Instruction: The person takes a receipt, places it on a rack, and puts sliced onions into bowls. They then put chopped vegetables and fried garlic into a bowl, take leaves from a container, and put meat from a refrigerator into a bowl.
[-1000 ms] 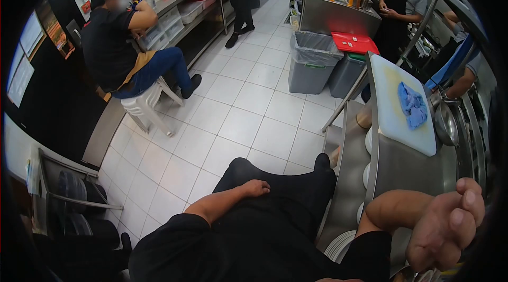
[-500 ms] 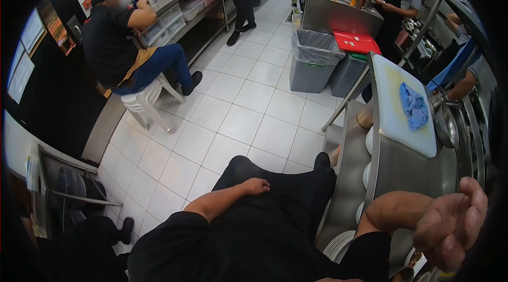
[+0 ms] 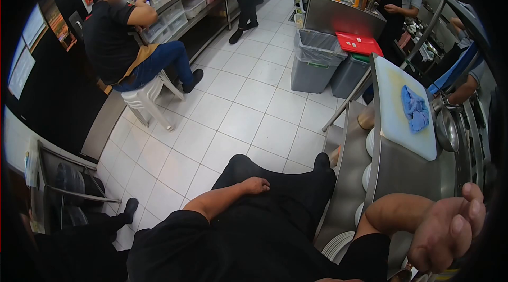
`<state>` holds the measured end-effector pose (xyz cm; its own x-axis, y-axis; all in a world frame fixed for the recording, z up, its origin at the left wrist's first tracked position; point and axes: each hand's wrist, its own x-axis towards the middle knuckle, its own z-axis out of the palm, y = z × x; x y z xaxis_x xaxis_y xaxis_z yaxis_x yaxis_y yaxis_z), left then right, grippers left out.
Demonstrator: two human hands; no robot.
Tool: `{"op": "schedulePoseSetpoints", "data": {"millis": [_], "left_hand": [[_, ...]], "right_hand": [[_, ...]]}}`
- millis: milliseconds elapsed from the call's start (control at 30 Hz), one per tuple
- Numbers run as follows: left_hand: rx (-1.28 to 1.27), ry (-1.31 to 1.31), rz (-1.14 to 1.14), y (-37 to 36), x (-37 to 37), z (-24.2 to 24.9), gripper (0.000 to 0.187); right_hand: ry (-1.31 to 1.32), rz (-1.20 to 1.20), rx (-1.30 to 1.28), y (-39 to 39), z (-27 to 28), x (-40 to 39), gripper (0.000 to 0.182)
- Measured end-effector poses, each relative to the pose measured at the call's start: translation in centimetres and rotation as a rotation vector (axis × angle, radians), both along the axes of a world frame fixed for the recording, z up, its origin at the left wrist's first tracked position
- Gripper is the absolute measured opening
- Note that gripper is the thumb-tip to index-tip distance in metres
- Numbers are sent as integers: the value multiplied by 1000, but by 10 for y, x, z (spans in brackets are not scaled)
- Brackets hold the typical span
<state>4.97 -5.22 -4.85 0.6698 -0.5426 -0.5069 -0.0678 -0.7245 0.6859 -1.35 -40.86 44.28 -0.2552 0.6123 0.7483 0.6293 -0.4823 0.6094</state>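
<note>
My left hand (image 3: 256, 185) rests on the dark cloth over my lap, its fingers loosely curled and nothing seen in them. At lower right, my right hand (image 3: 448, 230) is raised beside the steel counter (image 3: 407, 176), palm turned up. Its fingers are half bent and apart, and it holds nothing. Beyond that hand, a white cutting board (image 3: 389, 107) lies on the counter with a crumpled blue cloth (image 3: 415, 108) on it. A metal pan (image 3: 447, 129) is beside the board. White plates (image 3: 337, 246) are stacked on the shelf under my right forearm.
A person (image 3: 119, 33) sits on a white plastic stool (image 3: 151, 99) at the left workbench. Grey bins (image 3: 316, 67), one with a red lid (image 3: 359, 44), stand ahead on the tiled floor (image 3: 233, 107). Other people stand at the back and right. Dark-clothed legs (image 3: 90, 234) extend at lower left.
My right hand has turned slightly and its fingers have shifted. My left hand stays on my lap. The foot at lower left has moved up and right.
</note>
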Motion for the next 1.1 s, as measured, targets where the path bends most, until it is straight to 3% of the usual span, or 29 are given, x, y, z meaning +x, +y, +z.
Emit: {"op": "schedulePoseSetpoints", "data": {"millis": [633,800,1100], "left_hand": [[-17,-9,-12,1,0,-1,41],[13,13,0,-1,0,5,42],[-1,5,-17,0,0,3,42]], "right_hand": [[-31,116,39,-10,1,5,30],[-82,-9,69,-7,0,6,27],[-65,37,58,-8,-1,4,34]]}}
